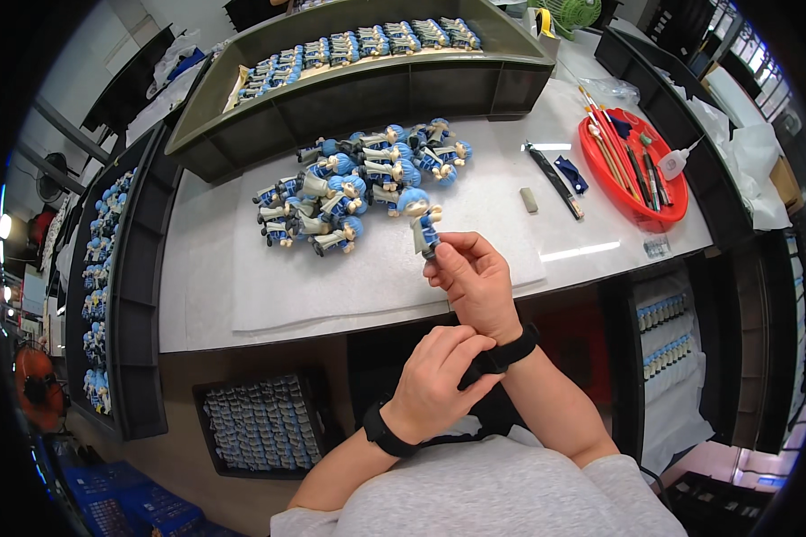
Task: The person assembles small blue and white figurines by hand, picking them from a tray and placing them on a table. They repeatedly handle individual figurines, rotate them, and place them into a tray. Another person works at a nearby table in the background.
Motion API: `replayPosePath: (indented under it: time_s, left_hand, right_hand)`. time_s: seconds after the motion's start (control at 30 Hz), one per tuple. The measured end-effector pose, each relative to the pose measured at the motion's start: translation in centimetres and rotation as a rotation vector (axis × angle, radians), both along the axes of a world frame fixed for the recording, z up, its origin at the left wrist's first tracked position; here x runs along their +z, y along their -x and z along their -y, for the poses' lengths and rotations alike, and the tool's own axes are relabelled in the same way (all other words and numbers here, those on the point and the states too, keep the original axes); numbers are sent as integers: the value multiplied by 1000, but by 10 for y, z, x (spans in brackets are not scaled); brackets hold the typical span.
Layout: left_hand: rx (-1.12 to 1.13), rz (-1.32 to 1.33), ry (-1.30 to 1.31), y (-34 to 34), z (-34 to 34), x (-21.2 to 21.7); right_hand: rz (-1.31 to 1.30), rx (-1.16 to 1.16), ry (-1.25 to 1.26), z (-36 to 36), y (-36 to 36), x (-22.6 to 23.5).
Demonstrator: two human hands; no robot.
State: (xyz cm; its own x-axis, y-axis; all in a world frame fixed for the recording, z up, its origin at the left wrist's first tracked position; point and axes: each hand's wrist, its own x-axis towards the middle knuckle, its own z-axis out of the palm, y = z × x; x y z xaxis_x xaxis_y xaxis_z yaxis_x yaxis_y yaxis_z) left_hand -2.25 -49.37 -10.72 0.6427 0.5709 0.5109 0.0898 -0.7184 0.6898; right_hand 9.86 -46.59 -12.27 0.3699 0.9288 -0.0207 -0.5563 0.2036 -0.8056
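My right hand (482,285) pinches a small doll figurine (418,219) by its dark feet, between thumb and fingers. The figurine stands nearly upright, with blue hair, a pale face and a blue and grey outfit. My left hand (437,380) reaches across to my right wrist, its fingers bent against the black wristband (509,351) there. Part of that band is hidden under the fingers. Another black band (387,433) sits on my left wrist. Just beyond the held figurine, a loose pile of similar figurines (336,192) lies on a white foam sheet (278,300).
A dark crate (403,89) with rows of figurines stands at the back. On the right are a red tray (681,201) of brushes and a bottle, a black pen (555,183) and a grey block (529,200). More figurine crates flank the table; one (264,425) sits below.
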Motion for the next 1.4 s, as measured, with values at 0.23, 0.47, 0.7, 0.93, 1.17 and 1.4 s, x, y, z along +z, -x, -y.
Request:
replayPosePath:
  time_s: [0.23,0.47,0.7,0.93,1.17,1.4]
  left_hand:
    - [42,124,46,-6,5,-2]
    - [107,204,-80,-13,-6,4]
    - [84,70,-59,-13,4,3]
    - [40,78,-75,-16,6,11]
    - [-66,129,183,-3,-4,17]
    - [31,498,1065,26,-46,7]
  right_hand:
    - [1072,-384,-121,-1,-7,-5]
    - [906,-355,-45,-1,-13,-15]
    - [296,-219,74,-2,-14,14]
    - [-217,-113,96,8,-17,20]
    - [279,-247,17,21,-16,20]
    - [322,-110,80,69,2,13]
